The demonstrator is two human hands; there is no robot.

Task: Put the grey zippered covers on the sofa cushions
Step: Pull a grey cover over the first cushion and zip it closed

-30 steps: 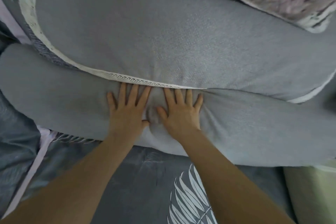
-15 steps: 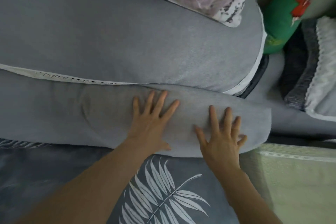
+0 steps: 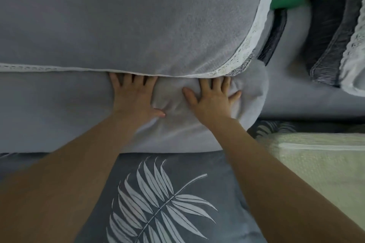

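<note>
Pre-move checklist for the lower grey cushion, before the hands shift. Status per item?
1. Flat contact, left hand on lower cushion: ok.
2. Flat contact, right hand near the cushion's right end: ok.
3. Fingertips of both tucked under the upper cushion at its lace edge: ok.
4. Fabric smooth between the hands: not ok, folds bunched there.
5. Zipper closed: cannot tell, none in view.

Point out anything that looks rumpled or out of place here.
The front grey cover is bunched into folds between the left hand and the right hand, near its right end; elsewhere it lies smooth. Both hands press flat on it. Nothing else stands out.
</note>
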